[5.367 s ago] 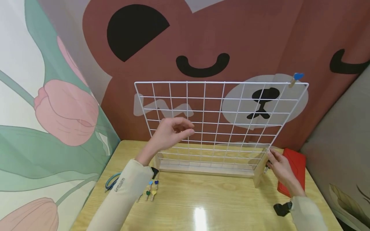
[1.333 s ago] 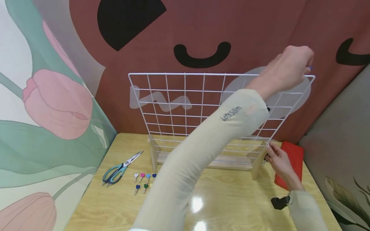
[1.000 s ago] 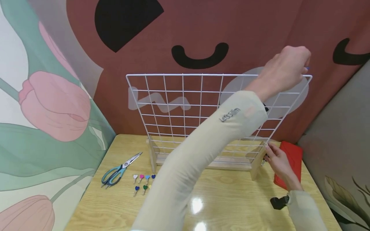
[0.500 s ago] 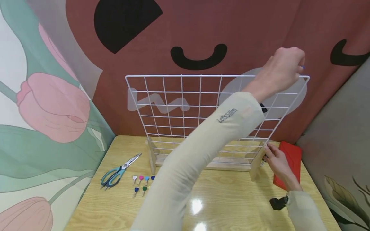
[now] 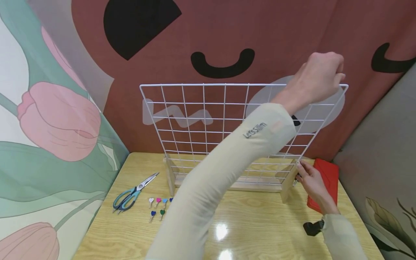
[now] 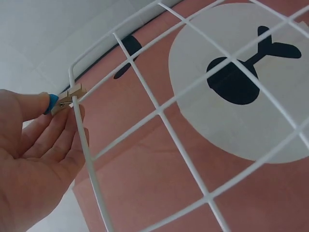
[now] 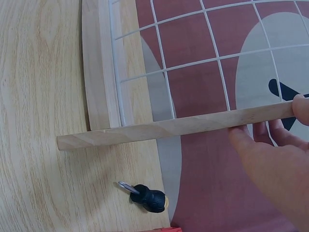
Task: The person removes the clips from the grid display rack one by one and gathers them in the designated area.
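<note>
A white wire grid (image 5: 225, 85) stands upright in a wooden base. My left hand (image 5: 313, 79) reaches to the grid's top right corner. In the left wrist view, it pinches a small wooden clothespin (image 6: 65, 100) with a blue head; the thumb lies on the head, other fingers are behind. The peg's end meets the wire near the corner; the hand hides it in the head view. Lower down, my right hand (image 5: 313, 184) grips the upper end of the wooden side post (image 7: 159, 128), thumb on one side and fingers on the other.
Several small heart-headed clothespins (image 5: 158, 200) lie on the table at left, partly covered by my left sleeve. Blue-handled scissors (image 5: 140, 187) lie beyond them. A stubby black screwdriver (image 7: 150, 199) lies beside the post, near a red case (image 5: 329, 180). Printed curtains hang behind.
Since the oldest frame, my left hand has gone from mid-air before the grid to the clothespin at its top right corner. Lately it barely moves. My right hand stays on the post.
</note>
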`<control>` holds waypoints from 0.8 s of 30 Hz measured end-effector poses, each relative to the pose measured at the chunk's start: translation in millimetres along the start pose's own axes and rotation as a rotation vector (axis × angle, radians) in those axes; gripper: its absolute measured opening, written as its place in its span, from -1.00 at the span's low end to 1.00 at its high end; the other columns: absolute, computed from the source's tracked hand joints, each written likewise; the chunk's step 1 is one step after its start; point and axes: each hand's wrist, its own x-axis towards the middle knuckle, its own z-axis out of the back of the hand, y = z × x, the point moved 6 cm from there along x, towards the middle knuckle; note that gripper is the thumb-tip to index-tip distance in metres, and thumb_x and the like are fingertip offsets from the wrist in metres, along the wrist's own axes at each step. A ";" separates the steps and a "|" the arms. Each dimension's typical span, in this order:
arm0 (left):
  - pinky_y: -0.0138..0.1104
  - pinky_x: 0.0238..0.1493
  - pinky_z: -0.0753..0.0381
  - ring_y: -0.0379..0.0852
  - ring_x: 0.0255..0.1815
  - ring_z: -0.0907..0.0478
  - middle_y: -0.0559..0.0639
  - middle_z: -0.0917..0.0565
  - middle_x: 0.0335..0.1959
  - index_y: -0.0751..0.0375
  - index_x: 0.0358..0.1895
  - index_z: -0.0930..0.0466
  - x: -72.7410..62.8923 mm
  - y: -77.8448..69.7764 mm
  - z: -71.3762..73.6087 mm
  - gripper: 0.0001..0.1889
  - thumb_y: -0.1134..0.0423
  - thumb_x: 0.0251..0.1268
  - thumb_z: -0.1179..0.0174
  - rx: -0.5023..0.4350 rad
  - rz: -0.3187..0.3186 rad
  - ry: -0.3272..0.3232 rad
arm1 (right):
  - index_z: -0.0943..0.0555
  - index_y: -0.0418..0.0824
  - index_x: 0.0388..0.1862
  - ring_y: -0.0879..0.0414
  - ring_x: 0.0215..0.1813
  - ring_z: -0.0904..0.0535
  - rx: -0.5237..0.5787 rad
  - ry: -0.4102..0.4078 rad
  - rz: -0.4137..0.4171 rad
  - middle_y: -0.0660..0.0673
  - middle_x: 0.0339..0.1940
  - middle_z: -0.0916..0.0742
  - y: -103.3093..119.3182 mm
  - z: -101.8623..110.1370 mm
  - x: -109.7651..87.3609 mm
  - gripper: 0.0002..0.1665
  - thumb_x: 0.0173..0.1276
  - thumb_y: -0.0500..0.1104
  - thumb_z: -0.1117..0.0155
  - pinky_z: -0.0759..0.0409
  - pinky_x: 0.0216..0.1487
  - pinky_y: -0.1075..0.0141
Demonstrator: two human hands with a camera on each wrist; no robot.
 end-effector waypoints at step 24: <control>-0.70 -0.15 -0.31 -0.45 -0.15 -0.49 -0.28 -0.60 0.04 -0.02 0.17 -0.54 -4.1 3.6 25.1 -0.70 0.14 0.48 0.00 -0.069 -0.103 -0.182 | 0.24 -0.45 0.50 -0.37 0.44 0.03 0.015 0.011 0.006 -0.51 0.48 -0.01 1.8 -6.0 4.9 -0.15 0.57 0.11 0.28 -0.10 0.33 -0.10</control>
